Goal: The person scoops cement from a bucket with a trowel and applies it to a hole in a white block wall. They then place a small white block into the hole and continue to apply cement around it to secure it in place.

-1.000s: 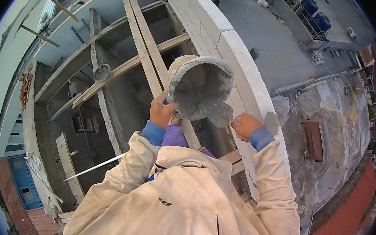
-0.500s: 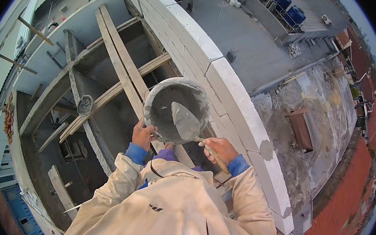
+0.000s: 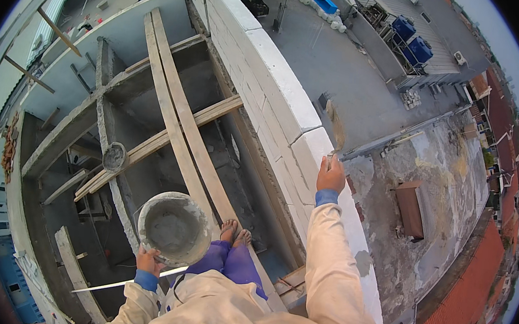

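Observation:
My left hand (image 3: 148,260) is closed on the near-left rim of a round, mortar-crusted bucket (image 3: 200,244), which hangs in front of me at the left. Grey wet mortar (image 3: 170,230) lies inside it. My right arm is stretched forward, and my right hand (image 3: 332,178) grips the handle of a trowel (image 3: 336,129) above the white block wall (image 3: 287,105). The trowel's blade points away from me and shows nearly edge-on, past the wall's far side. Whether mortar is on the blade, I cannot tell.
My bare feet (image 3: 236,234) stand on long wooden planks (image 3: 180,103) over a deep, open drop with concrete beams (image 3: 102,120). Crossing timbers (image 3: 160,142) lie under the planks. A second round container (image 3: 114,157) sits on a beam. Beyond the wall are a lower roof and blue tanks (image 3: 418,50).
The trowel has come out of the bucket and swung forward and right to the wall. My left hand has carried the bucket left and toward me, uncovering my feet.

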Action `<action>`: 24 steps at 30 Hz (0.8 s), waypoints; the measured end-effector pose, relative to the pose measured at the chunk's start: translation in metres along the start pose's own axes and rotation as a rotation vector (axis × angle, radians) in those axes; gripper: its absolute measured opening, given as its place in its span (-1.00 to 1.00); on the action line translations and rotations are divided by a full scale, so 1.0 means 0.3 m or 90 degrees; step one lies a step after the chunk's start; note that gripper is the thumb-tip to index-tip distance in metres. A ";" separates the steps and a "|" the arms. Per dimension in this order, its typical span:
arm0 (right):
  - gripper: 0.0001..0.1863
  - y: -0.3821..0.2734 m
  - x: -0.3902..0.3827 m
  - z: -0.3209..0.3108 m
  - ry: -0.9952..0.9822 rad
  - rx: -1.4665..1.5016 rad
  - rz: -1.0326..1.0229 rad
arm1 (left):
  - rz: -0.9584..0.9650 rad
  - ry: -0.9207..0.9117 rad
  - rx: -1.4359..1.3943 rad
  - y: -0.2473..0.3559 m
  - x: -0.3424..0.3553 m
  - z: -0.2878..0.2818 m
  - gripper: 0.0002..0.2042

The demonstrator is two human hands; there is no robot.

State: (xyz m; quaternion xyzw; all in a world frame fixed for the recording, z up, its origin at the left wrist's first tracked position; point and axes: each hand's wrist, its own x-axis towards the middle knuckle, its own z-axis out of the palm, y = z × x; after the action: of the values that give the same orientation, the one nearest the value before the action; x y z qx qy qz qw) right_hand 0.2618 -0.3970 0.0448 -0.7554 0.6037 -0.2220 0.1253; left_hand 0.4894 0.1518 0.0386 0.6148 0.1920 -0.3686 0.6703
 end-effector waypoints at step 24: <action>-0.60 0.306 0.309 -0.114 -0.521 0.024 0.301 | -0.033 0.077 -0.104 -0.050 -0.159 -0.109 -0.43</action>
State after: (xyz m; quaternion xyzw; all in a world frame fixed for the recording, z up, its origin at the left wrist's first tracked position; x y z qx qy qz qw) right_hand 0.1827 -0.5059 0.0497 -0.6200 0.6560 0.1177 0.4140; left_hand 0.4535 0.1961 0.0567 0.5739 0.2774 -0.3313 0.6956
